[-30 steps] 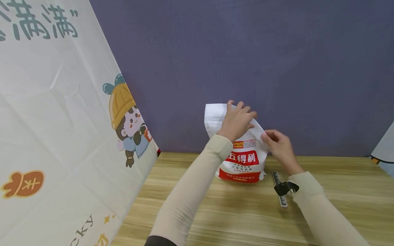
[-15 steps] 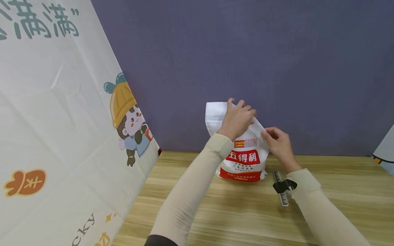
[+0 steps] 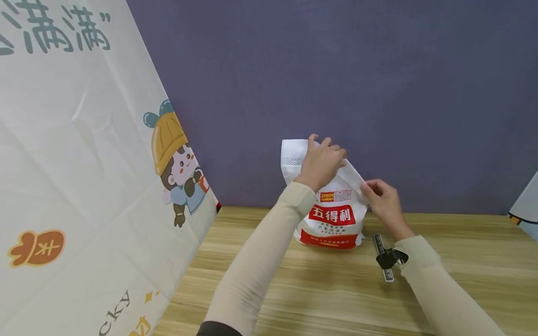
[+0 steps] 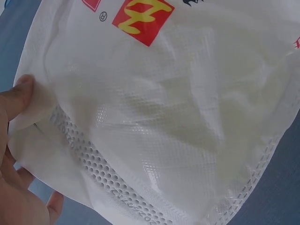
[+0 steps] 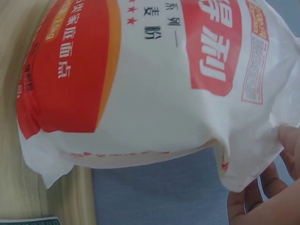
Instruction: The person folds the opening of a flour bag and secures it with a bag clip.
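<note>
A white and red bag of flour (image 3: 332,214) stands upright on the table, its top leaning toward the dark backdrop. My left hand (image 3: 320,162) pinches the bag's top edge near the middle. In the left wrist view the thumb (image 4: 23,89) lies on the front and the fingers reach behind, beside a dotted band (image 4: 108,173). Lower down, at the sloping right edge, my right hand (image 3: 384,200) pinches the bag's corner. The right wrist view shows that thumb (image 5: 288,138) on the front face, with the other fingers behind the plastic.
A narrow black-and-white bar (image 3: 389,275) lies on the wood-grain table (image 3: 328,294), partly hidden by the black device (image 3: 391,257) on my right wrist. The dark backdrop (image 3: 357,84) rises close behind the bag. A printed white sheet (image 3: 84,163) hangs at the left.
Both hands keep their hold on the bag. The left hand has shifted slightly left along the top edge; the right hand has moved very little.
</note>
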A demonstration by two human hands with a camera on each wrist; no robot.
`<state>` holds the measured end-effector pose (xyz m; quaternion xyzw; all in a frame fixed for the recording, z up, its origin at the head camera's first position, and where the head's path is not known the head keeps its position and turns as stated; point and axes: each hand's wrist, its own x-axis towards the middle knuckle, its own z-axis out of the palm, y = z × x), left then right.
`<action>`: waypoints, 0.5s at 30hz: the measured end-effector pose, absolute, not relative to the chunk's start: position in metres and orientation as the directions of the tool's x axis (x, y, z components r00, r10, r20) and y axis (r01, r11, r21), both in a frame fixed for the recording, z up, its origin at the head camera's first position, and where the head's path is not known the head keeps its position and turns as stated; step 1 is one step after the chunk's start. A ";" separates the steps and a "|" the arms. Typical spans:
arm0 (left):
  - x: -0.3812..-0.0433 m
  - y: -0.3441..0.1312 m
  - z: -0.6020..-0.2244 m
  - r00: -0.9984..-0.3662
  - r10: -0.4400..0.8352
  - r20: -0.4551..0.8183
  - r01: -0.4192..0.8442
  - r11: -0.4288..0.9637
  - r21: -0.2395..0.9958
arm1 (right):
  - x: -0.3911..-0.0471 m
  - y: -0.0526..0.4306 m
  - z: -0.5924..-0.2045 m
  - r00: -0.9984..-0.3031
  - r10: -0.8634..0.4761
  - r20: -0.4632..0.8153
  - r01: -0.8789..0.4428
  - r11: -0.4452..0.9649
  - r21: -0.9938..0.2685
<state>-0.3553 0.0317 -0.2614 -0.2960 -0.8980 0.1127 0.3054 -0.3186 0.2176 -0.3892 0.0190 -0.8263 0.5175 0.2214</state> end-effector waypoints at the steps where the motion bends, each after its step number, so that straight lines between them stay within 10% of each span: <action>1: -0.355 0.031 -0.261 -0.638 0.599 0.484 0.462 0.801 -0.382 | -0.318 0.218 -0.390 -0.904 0.199 0.379 -0.254 0.463 -0.849; 15: -0.355 0.026 -0.259 -0.644 0.582 0.497 0.478 0.813 -0.333 | -0.316 0.227 -0.402 -0.905 0.210 0.370 -0.229 0.494 -0.839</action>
